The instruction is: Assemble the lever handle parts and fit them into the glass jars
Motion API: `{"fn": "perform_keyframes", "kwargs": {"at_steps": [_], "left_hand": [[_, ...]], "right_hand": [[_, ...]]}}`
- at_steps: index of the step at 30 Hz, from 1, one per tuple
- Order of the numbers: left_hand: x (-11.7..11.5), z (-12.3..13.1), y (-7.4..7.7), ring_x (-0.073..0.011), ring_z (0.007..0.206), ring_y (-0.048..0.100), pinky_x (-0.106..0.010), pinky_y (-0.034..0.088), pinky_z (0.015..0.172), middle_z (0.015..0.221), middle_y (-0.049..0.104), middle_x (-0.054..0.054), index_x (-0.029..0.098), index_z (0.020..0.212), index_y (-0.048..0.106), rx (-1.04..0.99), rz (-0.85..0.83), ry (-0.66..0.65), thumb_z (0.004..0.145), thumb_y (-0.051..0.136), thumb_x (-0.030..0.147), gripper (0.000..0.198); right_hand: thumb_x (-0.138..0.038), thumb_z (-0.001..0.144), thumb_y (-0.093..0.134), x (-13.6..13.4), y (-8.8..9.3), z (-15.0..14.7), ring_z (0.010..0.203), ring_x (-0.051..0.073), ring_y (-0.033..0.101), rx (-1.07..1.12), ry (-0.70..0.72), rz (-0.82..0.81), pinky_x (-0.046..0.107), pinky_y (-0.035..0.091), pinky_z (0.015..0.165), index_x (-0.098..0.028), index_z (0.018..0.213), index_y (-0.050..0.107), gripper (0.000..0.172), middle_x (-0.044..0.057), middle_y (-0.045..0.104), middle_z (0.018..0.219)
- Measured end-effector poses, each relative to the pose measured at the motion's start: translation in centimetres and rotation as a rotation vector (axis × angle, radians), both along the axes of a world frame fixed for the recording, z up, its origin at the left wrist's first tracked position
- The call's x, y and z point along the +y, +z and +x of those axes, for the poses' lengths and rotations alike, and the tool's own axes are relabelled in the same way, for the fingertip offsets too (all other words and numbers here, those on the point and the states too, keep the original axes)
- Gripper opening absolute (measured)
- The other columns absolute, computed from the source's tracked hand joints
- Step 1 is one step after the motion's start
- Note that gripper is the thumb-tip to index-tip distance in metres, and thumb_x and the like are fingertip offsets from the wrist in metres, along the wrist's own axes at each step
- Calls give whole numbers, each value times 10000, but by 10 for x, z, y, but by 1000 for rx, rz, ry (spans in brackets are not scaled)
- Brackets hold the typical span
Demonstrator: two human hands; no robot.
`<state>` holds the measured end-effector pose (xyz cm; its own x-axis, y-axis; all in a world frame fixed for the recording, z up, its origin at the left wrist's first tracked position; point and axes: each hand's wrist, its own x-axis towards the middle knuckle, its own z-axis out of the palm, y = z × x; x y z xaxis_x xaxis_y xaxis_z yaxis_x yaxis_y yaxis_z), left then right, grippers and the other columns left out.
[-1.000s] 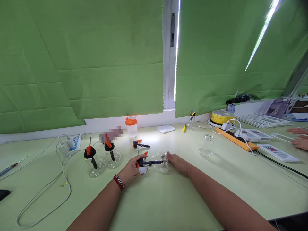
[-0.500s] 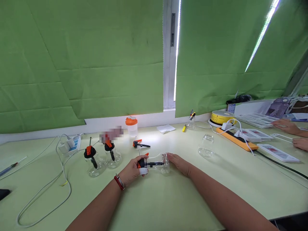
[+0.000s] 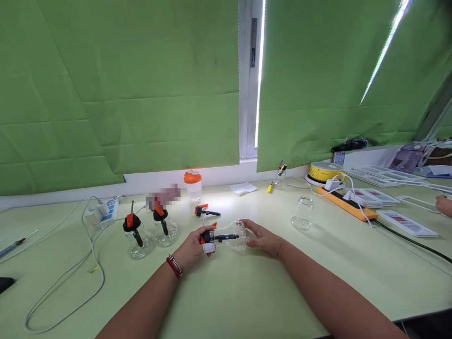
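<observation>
A clear glass bottle point(image 3: 231, 230) lies on its side between my hands, its black-and-orange pump top pointing left. A dark tube runs along inside it. My left hand point(image 3: 196, 242), with white tape on a finger, is closed round the top. My right hand point(image 3: 260, 238) grips the wide base, thumb in front and fingers behind. Just beyond the bottle lies a loose black-and-orange pump top point(image 3: 206, 211). Two glass bottles with the same tops stand to the left, a nearer one point(image 3: 138, 242) and a farther one point(image 3: 167, 231). An open glass bottle point(image 3: 302, 214) stands right.
An orange-lidded cup point(image 3: 193, 186) and a white paper point(image 3: 243, 189) are by the wall. A yellow screwdriver point(image 3: 270, 188) lies near a small glass jar point(image 3: 280, 180). Right are an orange power strip point(image 3: 348, 205) and white panels point(image 3: 406, 223); another person's hand point(image 3: 444, 205) shows there. A cable point(image 3: 95, 254) loops left.
My right hand has shifted round the base, its thumb now in front. The bottle has moved slightly left and up. At the far right, one of the other person's hands has left view.
</observation>
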<state>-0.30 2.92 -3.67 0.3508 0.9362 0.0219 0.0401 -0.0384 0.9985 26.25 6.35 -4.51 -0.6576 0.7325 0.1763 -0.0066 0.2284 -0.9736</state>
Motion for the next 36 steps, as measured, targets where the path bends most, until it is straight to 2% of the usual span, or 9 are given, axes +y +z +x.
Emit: {"fn": "perform_keyframes", "kwargs": {"at_steps": [4, 10, 14, 16, 19, 23, 27, 31, 36], "left_hand": [[-1, 2, 1, -96, 598, 470, -255, 437, 569, 736, 499, 29, 168, 1187, 517, 4, -12, -15, 619, 738, 249, 615], [0, 4, -3, -107, 633, 474, -265, 457, 570, 781, 494, 18, 171, 1163, 535, -3, -11, -21, 608, 750, 241, 599], [1, 2, -3, -110, 628, 481, -259, 444, 571, 762, 512, 13, 156, 1161, 526, -13, -5, -4, 621, 740, 230, 586], [2, 0, -3, -106, 618, 476, -250, 431, 564, 749, 518, 15, 155, 1176, 508, -23, 1, 12, 627, 735, 231, 599], [3, -1, -3, -102, 615, 475, -246, 424, 567, 757, 524, 15, 161, 1193, 488, -35, 7, 22, 632, 731, 233, 616], [1, 1, -1, -100, 606, 470, -249, 429, 565, 737, 504, 24, 154, 1184, 502, -25, -3, 13, 628, 735, 238, 608], [-1, 4, 0, -102, 616, 469, -252, 442, 558, 757, 493, 25, 168, 1160, 529, -7, -15, 0, 605, 752, 245, 602], [-1, 5, -2, -102, 618, 462, -256, 450, 563, 748, 473, 34, 180, 1143, 547, 2, -20, -6, 599, 755, 228, 584], [1, 3, -2, -109, 640, 471, -255, 450, 565, 780, 488, 21, 181, 1143, 543, -7, -14, 1, 609, 746, 222, 573]], "right_hand": [[-615, 766, 534, -1, -1, -6, 1152, 265, 452, -34, -62, -5, 412, 297, 1010, -180, 1101, 605, 553, 92, 561, 1171], [-752, 758, 332, -2, -4, -13, 904, 265, 581, -64, -155, -209, 450, 386, 920, -147, 1086, 628, 750, 88, 649, 882], [-735, 777, 323, 2, -3, -8, 1132, 296, 492, -95, -113, -147, 461, 287, 1024, -169, 1198, 572, 747, 115, 607, 1133], [-685, 780, 427, 5, -5, -4, 1279, 287, 344, -94, -65, -76, 454, 216, 1063, -223, 1349, 407, 733, 108, 471, 1332], [-560, 699, 658, 9, -8, 1, 1353, 266, 199, -92, -6, 29, 438, 175, 1079, -288, 1429, 186, 910, 83, 290, 1459], [-496, 721, 669, 8, -7, 1, 1301, 256, 307, -72, 5, 125, 409, 208, 1077, -246, 1362, 367, 751, 76, 390, 1393], [-559, 837, 472, 7, -4, -4, 1193, 258, 439, -94, 14, 171, 399, 281, 1041, -181, 1151, 612, 511, 85, 496, 1288], [-587, 884, 325, 8, -6, -9, 1121, 253, 498, -107, -43, 134, 401, 315, 1016, -168, 1088, 653, 570, 84, 550, 1223], [-640, 863, 278, 9, -7, -5, 1202, 273, 433, -150, -16, 165, 422, 250, 1058, -198, 1192, 592, 633, 82, 518, 1280]]}}
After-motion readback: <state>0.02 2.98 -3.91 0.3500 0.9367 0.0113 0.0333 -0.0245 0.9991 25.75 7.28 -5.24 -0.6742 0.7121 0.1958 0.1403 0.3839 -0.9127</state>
